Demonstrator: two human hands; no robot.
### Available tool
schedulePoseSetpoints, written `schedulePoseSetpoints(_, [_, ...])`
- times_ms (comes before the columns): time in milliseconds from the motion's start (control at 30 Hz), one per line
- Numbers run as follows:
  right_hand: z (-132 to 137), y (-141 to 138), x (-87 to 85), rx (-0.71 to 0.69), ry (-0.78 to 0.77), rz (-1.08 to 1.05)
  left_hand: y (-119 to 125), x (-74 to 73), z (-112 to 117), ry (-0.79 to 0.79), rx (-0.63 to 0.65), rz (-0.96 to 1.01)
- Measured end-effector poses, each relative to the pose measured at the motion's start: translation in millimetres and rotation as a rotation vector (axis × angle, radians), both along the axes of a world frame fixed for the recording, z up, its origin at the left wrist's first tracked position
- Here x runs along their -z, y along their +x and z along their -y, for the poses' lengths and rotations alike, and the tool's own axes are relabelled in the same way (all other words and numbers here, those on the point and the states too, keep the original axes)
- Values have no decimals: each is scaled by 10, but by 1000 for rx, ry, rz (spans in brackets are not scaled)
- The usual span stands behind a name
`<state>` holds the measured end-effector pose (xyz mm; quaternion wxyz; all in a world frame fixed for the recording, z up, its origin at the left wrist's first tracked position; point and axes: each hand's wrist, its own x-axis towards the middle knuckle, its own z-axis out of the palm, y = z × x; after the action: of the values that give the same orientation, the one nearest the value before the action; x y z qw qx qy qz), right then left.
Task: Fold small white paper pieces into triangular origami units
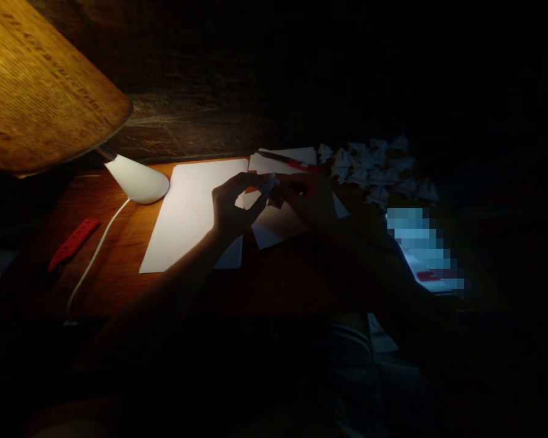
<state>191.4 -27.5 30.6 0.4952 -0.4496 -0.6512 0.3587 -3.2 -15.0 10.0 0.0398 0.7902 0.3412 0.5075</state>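
Over the middle of the wooden table, both hands meet at a small folded paper piece (272,181), whitish with pointed corners. My left hand (231,204) pinches its left side between thumb and fingers. The fingers of my right hand (313,196) close on its right side; that hand is in deep shadow. Beneath them lie loose paper sheets (270,234), partly covered by the hands. Behind the right hand rests a knife with a red handle (301,166) and a dark blade. Many similar folded paper pieces (377,170) are heaped at the far right.
A stack of white paper (187,213) lies left of centre. A lamp with a white base (141,181) and woven shade (50,91) stands left, its cord (98,252) trailing forward. A red, slotted object (75,243) lies near it. A lit screen (420,249) glows right.
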Motion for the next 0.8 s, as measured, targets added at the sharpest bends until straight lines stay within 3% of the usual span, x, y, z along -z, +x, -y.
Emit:
schedulePoseSetpoints(267, [-91, 33, 70, 52, -3, 25, -9, -57, 36, 1, -71, -92])
schedulePoseSetpoints(800, [-77, -32, 109, 81, -28, 23, 33, -63, 55, -7, -38, -93])
